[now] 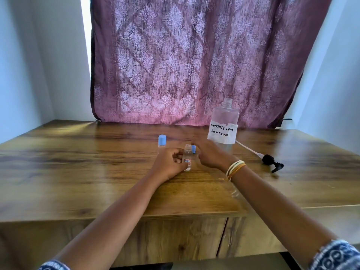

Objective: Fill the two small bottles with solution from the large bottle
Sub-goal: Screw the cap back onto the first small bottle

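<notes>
On the wooden table (78, 172), my left hand (169, 165) grips a small clear bottle (187, 157) that stands upright with no cap on. My right hand (210, 154) is just right of it, and its fingertips pinch a small blue cap (193, 149) beside the bottle's open neck. A second small bottle, with a blue cap (162, 140) on, stands behind my left hand and is mostly hidden by it. The large clear bottle (224, 125), labelled "contact lens solution", stands open at the back right, beyond my right hand.
A black pump head with its long white tube (269, 159) lies on the table to the right of the large bottle. A purple patterned curtain (194, 61) hangs behind the table. The table's front edge and cabinet doors are below my forearms.
</notes>
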Available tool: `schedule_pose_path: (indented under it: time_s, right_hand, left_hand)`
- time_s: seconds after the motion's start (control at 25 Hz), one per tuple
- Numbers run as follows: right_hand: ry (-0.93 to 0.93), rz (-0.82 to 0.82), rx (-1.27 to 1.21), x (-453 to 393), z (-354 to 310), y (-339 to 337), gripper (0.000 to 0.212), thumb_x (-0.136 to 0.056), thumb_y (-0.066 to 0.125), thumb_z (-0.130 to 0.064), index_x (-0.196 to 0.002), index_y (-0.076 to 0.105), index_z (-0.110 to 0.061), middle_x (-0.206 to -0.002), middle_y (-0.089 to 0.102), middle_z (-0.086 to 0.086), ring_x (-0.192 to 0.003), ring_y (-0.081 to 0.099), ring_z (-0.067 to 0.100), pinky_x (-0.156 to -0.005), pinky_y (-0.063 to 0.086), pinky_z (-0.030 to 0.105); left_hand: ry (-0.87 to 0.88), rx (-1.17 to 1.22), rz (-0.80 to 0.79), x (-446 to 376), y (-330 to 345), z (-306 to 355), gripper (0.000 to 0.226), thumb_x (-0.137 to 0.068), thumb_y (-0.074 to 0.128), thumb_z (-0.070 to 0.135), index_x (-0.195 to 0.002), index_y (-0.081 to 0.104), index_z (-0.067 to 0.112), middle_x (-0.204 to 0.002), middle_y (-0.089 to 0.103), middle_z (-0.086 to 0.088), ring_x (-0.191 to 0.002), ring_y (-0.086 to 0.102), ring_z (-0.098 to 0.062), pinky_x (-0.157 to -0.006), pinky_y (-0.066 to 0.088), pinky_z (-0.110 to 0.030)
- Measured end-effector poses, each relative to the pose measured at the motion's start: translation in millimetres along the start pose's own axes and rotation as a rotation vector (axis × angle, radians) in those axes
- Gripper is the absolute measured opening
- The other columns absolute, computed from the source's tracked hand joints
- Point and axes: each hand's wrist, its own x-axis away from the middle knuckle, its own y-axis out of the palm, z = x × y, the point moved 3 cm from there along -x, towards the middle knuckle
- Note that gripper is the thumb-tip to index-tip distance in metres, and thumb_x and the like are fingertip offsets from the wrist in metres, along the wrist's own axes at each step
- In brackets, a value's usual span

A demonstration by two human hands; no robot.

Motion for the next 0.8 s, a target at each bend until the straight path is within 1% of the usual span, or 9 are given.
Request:
schedule_pose_path:
  time_s: [0.08,0.16,0.24,0.36,0.48,0.56,0.68,0.76,0.8]
  right_hand:
    - [-0.017,-0.096,0.101,-12.5,7.8,13.6,0.056,-0.080,0.051,0.014,-0.132,0.049,-0.007,-0.135,0.051,0.017,-0.122,0.051,0.035,-0.096,0.045,0.040]
    - [-0.022,-0.170,0.173,-21.9,13.1,23.5,0.061,-0.082,0.051,0.012,-0.138,0.044,-0.010,-0.140,0.047,0.016,-0.127,0.049,0.034,-0.101,0.045,0.046]
    - [-0.058,-0.182,0.203,-25.4,9.8,27.2,0.051,-0.086,0.052,0.007,-0.134,0.050,-0.010,-0.135,0.052,0.017,-0.123,0.053,0.034,-0.101,0.046,0.045]
    - [-0.094,-0.071,0.236,-24.0,5.1,24.4,0.028,-0.088,0.052,0.002,-0.113,0.063,-0.007,-0.117,0.064,0.017,-0.108,0.061,0.032,-0.089,0.051,0.041]
    - [-0.093,0.084,0.053,-15.0,10.5,22.1,0.026,-0.078,0.057,0.007,-0.092,0.068,-0.011,-0.097,0.069,0.011,-0.087,0.062,0.024,-0.074,0.050,0.037]
    - [-0.056,0.236,-0.100,-8.1,14.8,17.5,0.026,-0.072,0.059,0.006,-0.088,0.068,-0.011,-0.090,0.066,0.008,-0.080,0.053,0.016,-0.071,0.046,0.034]
    - [0.090,0.404,-0.343,0.7,15.1,3.9,0.029,-0.074,0.069,0.000,-0.099,0.067,-0.014,-0.080,0.053,-0.009,-0.072,0.050,0.006,-0.066,0.042,0.020]
    - [0.117,0.404,-0.503,2.1,9.2,2.4,0.036,-0.081,0.068,-0.006,-0.114,0.067,-0.021,-0.077,0.046,-0.015,-0.069,0.048,0.000,-0.065,0.039,0.014]
    - [0.117,0.404,-0.576,3.1,5.9,2.2,0.034,-0.085,0.067,-0.008,-0.115,0.067,-0.022,-0.079,0.050,-0.014,-0.069,0.049,0.001,-0.067,0.041,0.015]
  left_hand:
    - [0.002,0.019,-0.002,-0.6,0.4,1.2,0.030,-0.075,0.077,0.009,-0.102,0.068,0.019,-0.084,0.069,0.008,-0.076,0.063,-0.006,-0.078,0.053,-0.025]
    - [0.002,0.040,-0.009,-1.1,1.0,0.4,0.029,-0.075,0.076,0.007,-0.099,0.067,0.021,-0.080,0.068,0.013,-0.072,0.063,-0.002,-0.077,0.053,-0.022]
    - [0.000,0.026,-0.016,-0.4,1.1,0.4,0.031,-0.076,0.076,0.008,-0.104,0.068,0.017,-0.080,0.067,0.015,-0.071,0.062,0.001,-0.071,0.050,-0.011]
    - [0.009,0.006,-0.013,0.4,0.0,1.8,0.031,-0.076,0.076,0.009,-0.106,0.068,0.016,-0.081,0.067,0.013,-0.071,0.062,0.003,-0.065,0.047,-0.003]
    - [0.016,0.010,-0.013,1.5,-0.6,3.3,0.030,-0.076,0.076,0.008,-0.105,0.068,0.014,-0.079,0.066,0.015,-0.065,0.062,0.011,-0.061,0.045,-0.001]
    - [0.012,0.021,-0.016,2.3,-0.8,3.9,0.030,-0.077,0.075,0.007,-0.105,0.068,0.015,-0.080,0.066,0.016,-0.064,0.061,0.015,-0.061,0.044,0.000]
    - [0.004,0.040,-0.011,2.5,-0.5,3.8,0.029,-0.077,0.075,0.013,-0.105,0.069,0.019,-0.089,0.070,0.011,-0.073,0.064,0.006,-0.065,0.047,-0.003]
    - [0.013,0.053,0.004,1.9,-1.1,3.5,0.021,-0.079,0.074,0.021,-0.098,0.069,0.027,-0.092,0.071,0.014,-0.081,0.064,0.003,-0.068,0.047,-0.007]
    - [0.018,0.072,0.004,0.5,-0.6,2.7,0.017,-0.080,0.074,0.024,-0.095,0.068,0.029,-0.091,0.071,0.015,-0.084,0.065,0.003,-0.071,0.047,-0.010]
